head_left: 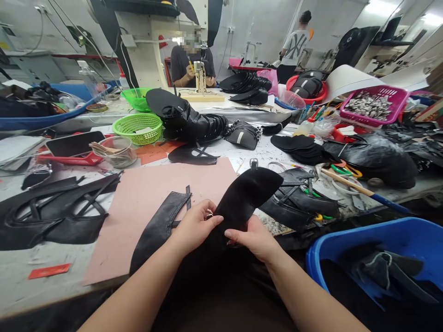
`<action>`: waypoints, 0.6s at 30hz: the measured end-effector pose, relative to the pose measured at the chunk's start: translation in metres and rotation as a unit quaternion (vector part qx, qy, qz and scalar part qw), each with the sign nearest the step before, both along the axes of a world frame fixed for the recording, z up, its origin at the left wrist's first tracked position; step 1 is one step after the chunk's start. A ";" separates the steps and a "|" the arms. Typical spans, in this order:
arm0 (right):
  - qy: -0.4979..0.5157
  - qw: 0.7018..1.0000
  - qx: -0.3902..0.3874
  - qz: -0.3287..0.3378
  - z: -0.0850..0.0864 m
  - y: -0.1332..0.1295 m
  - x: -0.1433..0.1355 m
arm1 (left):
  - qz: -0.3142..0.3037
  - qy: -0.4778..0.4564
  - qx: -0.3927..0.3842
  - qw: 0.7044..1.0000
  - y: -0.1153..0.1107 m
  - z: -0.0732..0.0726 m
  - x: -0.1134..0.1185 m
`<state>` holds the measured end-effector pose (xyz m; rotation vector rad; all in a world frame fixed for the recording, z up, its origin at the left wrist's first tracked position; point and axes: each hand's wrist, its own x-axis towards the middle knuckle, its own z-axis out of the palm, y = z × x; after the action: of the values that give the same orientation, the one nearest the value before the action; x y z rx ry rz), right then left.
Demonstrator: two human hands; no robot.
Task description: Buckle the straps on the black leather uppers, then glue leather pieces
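Note:
Both my hands hold a black shoe upper piece (249, 191) above the front edge of the table. My left hand (195, 226) pinches its lower left side between thumb and fingers. On the lower right side, my right hand (258, 237) grips it with the thumb in front and the fingers mostly hidden behind. A small metal buckle (254, 163) shows just above the piece; whether it is attached I cannot tell. Beside my left hand, a black strappy upper (155, 221) lies on a pink board (134, 189). More black uppers (294, 198) lie to the right.
Stacked black uppers (194, 122) stand behind the board, near a green basket (136, 130). At left lie more uppers (83, 226) and a red strip (49, 271). Scissors (346, 170) and a long-handled tool (363, 189) lie right, above a blue bin (314, 249). Two people work beyond.

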<state>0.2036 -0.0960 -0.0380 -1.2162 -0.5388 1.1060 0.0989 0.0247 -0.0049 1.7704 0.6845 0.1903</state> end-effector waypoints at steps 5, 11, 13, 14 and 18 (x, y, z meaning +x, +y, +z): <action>0.022 0.998 0.032 0.045 0.005 -0.003 0.000 | -0.010 -0.007 0.031 0.999 -0.001 0.005 -0.004; 0.019 1.000 0.008 -0.012 0.003 0.001 -0.020 | -0.004 -0.030 0.132 0.991 -0.006 0.013 -0.006; 0.000 0.999 -0.006 -0.041 -0.001 -0.001 -0.032 | -0.079 -0.043 0.180 0.980 -0.002 0.022 -0.006; -0.008 0.999 -0.007 -0.043 -0.002 -0.003 -0.037 | -0.146 -0.045 0.194 0.969 0.004 0.029 -0.006; -0.040 0.981 -0.059 0.181 -0.002 -0.030 -0.032 | -0.368 0.024 0.215 0.904 0.044 0.057 -0.011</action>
<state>0.1716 -0.1255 -0.0399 -1.3023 -0.7878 1.4158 0.0882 0.0683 0.0516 2.3414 -0.0442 -0.2414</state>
